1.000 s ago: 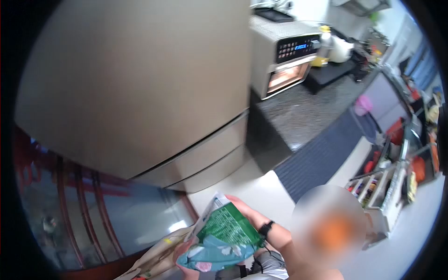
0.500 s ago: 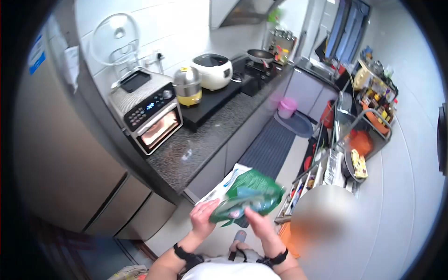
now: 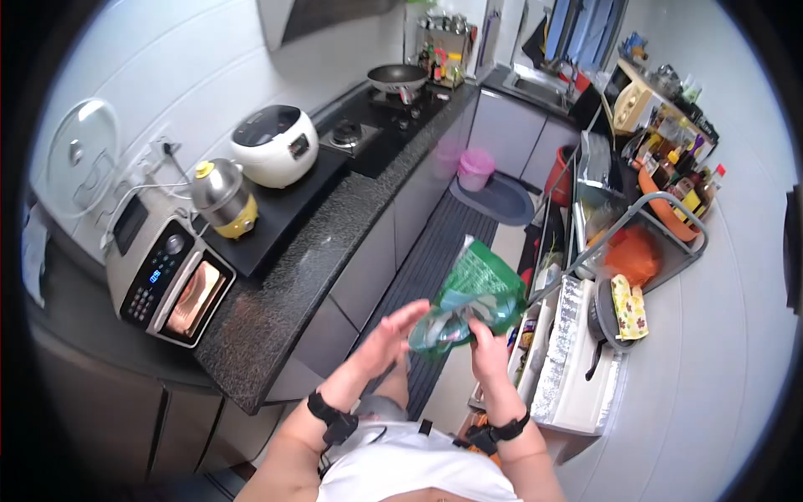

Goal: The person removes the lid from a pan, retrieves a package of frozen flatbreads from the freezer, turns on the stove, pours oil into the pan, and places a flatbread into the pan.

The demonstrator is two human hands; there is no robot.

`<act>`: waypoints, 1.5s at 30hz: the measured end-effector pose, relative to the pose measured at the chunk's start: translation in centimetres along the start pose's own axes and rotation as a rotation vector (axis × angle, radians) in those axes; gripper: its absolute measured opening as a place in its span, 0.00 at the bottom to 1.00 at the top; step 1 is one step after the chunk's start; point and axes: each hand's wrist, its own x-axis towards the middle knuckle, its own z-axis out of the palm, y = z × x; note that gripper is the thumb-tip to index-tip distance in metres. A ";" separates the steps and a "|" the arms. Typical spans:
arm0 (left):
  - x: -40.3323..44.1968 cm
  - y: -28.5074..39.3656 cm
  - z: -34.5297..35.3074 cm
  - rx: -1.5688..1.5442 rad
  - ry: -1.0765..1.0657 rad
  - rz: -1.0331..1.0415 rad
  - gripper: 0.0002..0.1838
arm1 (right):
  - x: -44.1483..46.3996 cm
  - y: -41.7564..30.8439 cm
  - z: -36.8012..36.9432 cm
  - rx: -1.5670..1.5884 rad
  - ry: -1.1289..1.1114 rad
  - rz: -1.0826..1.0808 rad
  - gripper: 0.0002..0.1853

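Note:
A green plastic bag (image 3: 487,276) with white print and a see-through panel is held in front of my body, above the floor. My right hand (image 3: 488,350) grips its near right side, thumb on top and the other fingers hidden beneath. My left hand (image 3: 386,339) is at the bag's left edge with fingers stretched out, not wrapped round it. Whether those fingertips touch the plastic, I cannot tell. What the bag contains is not clear.
Along the left counter (image 3: 314,272) stand a lit air fryer oven (image 3: 171,280), a steel-and-yellow appliance (image 3: 224,199), a white rice cooker (image 3: 274,146) and a frying pan (image 3: 396,79) on the stove. To the right is a crowded rack (image 3: 640,209). A pink bucket (image 3: 475,170) sits beyond the floor mat (image 3: 418,268).
My left hand has loosened from the bag and its fingers have straightened. The right hand still holds the bag, now turned more upright. The view has swung to the right.

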 end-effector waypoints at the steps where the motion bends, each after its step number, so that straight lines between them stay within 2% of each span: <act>1: 2.9 1.1 -0.6 0.097 0.037 0.042 0.48 | 2.1 0.0 0.2 -0.225 -0.037 -0.065 0.16; 3: 8.7 3.7 -2.4 0.539 0.111 0.051 0.36 | 7.0 0.9 0.9 -0.198 -0.039 -0.031 0.15; 5: 13.9 6.1 -2.8 0.888 0.281 -0.012 0.31 | 12.9 1.3 1.4 -0.169 -0.061 -0.006 0.15; 7: 18.8 8.3 -4.0 1.059 0.396 0.010 0.23 | 18.3 1.6 1.5 -0.182 -0.105 0.046 0.15; 8: 21.1 8.4 -5.8 1.087 0.426 0.133 0.18 | 20.9 1.2 1.6 -0.172 -0.112 0.057 0.14; 9: 23.6 8.7 -7.8 1.090 0.425 0.128 0.18 | 23.7 0.9 1.4 -0.168 -0.109 0.060 0.14; 11: 27.5 9.1 -10.7 1.030 0.471 0.099 0.16 | 27.7 0.6 0.5 -0.182 -0.105 0.232 0.15; 12: 29.6 10.3 -10.7 1.079 0.503 0.039 0.11 | 29.9 1.0 0.2 -0.079 -0.071 0.223 0.14; 13: 31.7 10.5 -11.1 1.087 0.501 0.030 0.11 | 32.0 1.2 0.0 -0.069 -0.067 0.227 0.14; 16: 38.0 11.1 -11.5 0.700 0.541 0.072 0.04 | 38.7 1.2 -0.5 0.236 -0.015 0.295 0.16; 19: 43.3 10.6 -13.3 0.628 0.577 0.112 0.04 | 46.0 2.2 -1.9 0.348 -0.067 0.378 0.17; 21: 46.1 10.3 -13.3 0.617 0.659 0.148 0.04 | 50.8 1.8 -2.5 0.356 -0.192 0.431 0.17; 25: 51.6 11.8 -13.6 0.605 0.777 0.223 0.04 | 58.2 -1.0 -0.9 0.159 -0.357 0.463 0.18; 27: 53.8 12.3 -13.7 0.622 0.842 0.210 0.04 | 61.7 -0.8 -0.6 -0.083 -0.496 0.288 0.18; 28: 54.6 12.5 -13.7 0.660 0.870 0.199 0.04 | 63.6 -0.4 -1.0 -0.070 -0.603 0.410 0.17; 30: 55.9 12.6 -14.2 0.644 0.925 0.220 0.04 | 66.1 0.6 -0.9 -0.065 -0.593 0.443 0.17; 33: 56.6 13.0 -15.2 0.614 1.001 0.241 0.04 | 68.3 2.5 -0.2 -0.034 -0.559 0.475 0.18; 36: 56.1 13.8 -17.0 0.476 1.068 0.383 0.05 | 69.5 4.2 1.4 0.039 -0.548 0.549 0.17; 39: 53.7 14.5 -18.8 0.677 1.161 0.333 0.05 | 70.0 7.8 3.1 0.101 -0.622 0.770 0.13; 41: 52.1 14.9 -19.4 0.620 1.227 0.330 0.06 | 70.2 10.9 4.8 0.168 -0.657 0.999 0.11; 43: 50.3 14.5 -21.0 0.632 1.299 0.347 0.06 | 70.4 14.4 6.9 0.156 -0.779 1.064 0.10; 45: 48.8 13.9 -22.9 0.615 1.345 0.367 0.05 | 70.2 17.7 9.0 0.130 -0.805 1.108 0.10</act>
